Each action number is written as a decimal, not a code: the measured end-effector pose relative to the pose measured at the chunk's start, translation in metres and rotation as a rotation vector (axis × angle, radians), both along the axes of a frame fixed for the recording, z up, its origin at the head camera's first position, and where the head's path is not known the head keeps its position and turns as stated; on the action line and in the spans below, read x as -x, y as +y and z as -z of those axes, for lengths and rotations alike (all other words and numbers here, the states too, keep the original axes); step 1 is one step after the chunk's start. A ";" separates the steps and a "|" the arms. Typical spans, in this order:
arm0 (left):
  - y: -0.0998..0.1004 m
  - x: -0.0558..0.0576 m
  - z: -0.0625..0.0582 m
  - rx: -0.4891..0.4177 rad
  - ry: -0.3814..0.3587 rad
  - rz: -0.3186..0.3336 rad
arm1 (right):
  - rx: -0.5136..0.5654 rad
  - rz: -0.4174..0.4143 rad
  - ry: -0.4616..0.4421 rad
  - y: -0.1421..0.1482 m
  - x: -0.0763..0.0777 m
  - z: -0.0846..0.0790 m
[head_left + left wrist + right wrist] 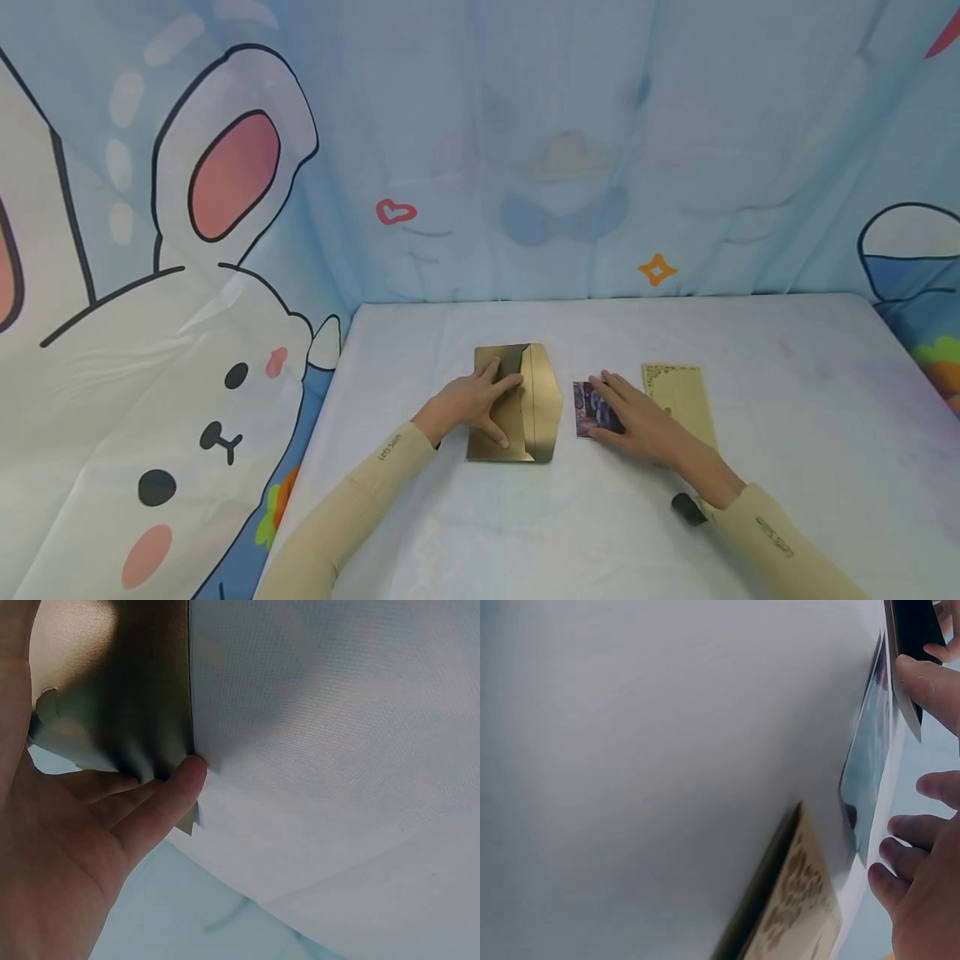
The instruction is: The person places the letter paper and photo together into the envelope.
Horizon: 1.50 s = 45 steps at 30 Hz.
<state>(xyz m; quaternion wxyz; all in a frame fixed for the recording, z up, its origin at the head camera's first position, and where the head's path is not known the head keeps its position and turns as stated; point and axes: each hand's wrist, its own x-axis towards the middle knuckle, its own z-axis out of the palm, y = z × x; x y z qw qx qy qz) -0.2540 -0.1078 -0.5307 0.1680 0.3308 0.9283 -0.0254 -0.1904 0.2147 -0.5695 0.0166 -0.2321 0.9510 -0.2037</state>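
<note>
A gold envelope [543, 408] lies on the table with its pointed flap folded out to the right. My left hand [471, 406] rests on the envelope's body, fingers spread near the opening; in the left wrist view its fingers [161, 802] lie along the shiny gold surface. To the right is a small dark purple picture card [585, 415]. My right hand [637, 421] reaches over this card with extended fingers, covering its right part. In the right wrist view the glossy card [868, 761] lies below the spread fingers [905, 859].
A pale yellow card or booklet [678, 392] with a patterned border lies beyond my right hand, partly hidden by it. A black piece [687, 508] sits at the right wrist. Behind the white-covered table [525, 533] hangs a blue cartoon curtain [465, 125].
</note>
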 end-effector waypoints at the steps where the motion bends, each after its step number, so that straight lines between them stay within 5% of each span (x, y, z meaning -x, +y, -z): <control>1: 0.000 0.000 0.000 0.001 0.002 0.002 | 0.000 -0.001 0.008 0.001 0.000 0.001; 12: -0.001 0.000 0.000 0.000 -0.002 0.000 | 0.000 0.024 0.038 0.014 -0.003 0.004; 26: -0.001 0.000 -0.001 -0.005 -0.013 0.000 | -0.060 0.089 -0.032 0.024 -0.004 0.004; 35: -0.002 0.000 0.003 -0.029 -0.024 -0.002 | -0.038 0.070 0.037 0.024 -0.002 0.005; 45: -0.002 0.001 0.004 -0.018 -0.024 -0.009 | 0.006 0.114 0.011 0.020 0.002 0.003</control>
